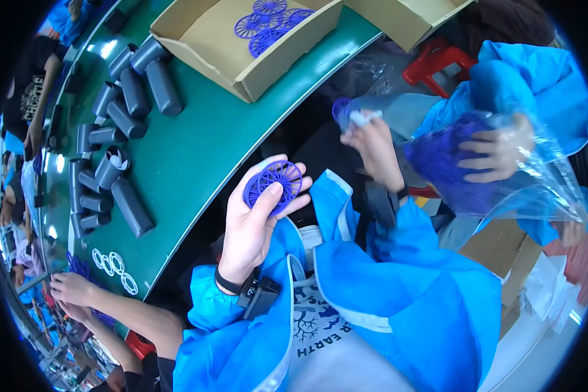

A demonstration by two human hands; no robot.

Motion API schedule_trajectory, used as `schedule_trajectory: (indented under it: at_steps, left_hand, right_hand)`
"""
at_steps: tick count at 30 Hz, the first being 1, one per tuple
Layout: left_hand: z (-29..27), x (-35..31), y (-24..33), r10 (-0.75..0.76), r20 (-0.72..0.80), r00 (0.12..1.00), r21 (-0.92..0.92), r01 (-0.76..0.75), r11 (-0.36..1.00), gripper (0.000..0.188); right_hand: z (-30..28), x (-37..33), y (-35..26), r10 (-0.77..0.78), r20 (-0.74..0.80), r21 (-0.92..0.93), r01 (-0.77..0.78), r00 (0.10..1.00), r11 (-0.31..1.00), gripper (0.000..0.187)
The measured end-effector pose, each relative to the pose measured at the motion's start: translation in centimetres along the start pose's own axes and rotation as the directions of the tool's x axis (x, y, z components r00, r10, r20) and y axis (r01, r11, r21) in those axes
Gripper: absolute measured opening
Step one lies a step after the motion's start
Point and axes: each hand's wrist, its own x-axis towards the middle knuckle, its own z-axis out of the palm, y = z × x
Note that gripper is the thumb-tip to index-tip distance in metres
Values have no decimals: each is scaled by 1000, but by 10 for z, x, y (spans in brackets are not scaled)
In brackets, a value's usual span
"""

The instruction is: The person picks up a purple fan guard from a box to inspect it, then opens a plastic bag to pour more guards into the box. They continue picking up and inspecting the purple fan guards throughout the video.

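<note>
My left hand (251, 225) is closed on purple spoked wheels (274, 186), a few overlapping discs pressed under the thumb against the fingers. To its right, my right hand (375, 147) is smeared by motion, with something white at the fingertips. A purple spoked wheel (342, 111) shows at those fingertips, seemingly pinched there. Further right, another person's hand (496, 153) lies on a clear plastic bag (542, 176) filled with purple wheels (447, 160).
A cardboard box (209, 49) with several purple wheels stands on the green table (196, 157). Dark grey tubes (130, 206) and white rings (115, 262) lie along it. Another person's hands (75, 291) work at the lower left. A red stool (441, 62) stands behind.
</note>
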Motion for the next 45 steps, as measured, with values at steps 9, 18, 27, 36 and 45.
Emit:
schedule_trajectory:
  at_steps: [9,18,27,36,45]
  left_hand:
    - [-10,11,2,-20,-10,1000,171,21,985,23]
    - [-6,15,12,-14,8,1000,82,13,997,21]
    - [-19,2,11,-38,31,999,-134,42,990,21]
    - [-19,2,7,261,-85,961,357,-215,909,18]
    - [-21,7,6,239,-135,961,-1,-242,970,24]
  right_hand:
    - [44,-24,-20,-15,315,-242,95,949,966,27]
    - [81,-85,-51,13,455,-208,92,890,974,20]
    - [89,-92,-49,-529,736,-394,903,422,172,24]
    - [100,-109,-35,-109,421,-169,196,901,966,29]
    - [97,-102,-30,-8,414,-207,103,910,973,23]
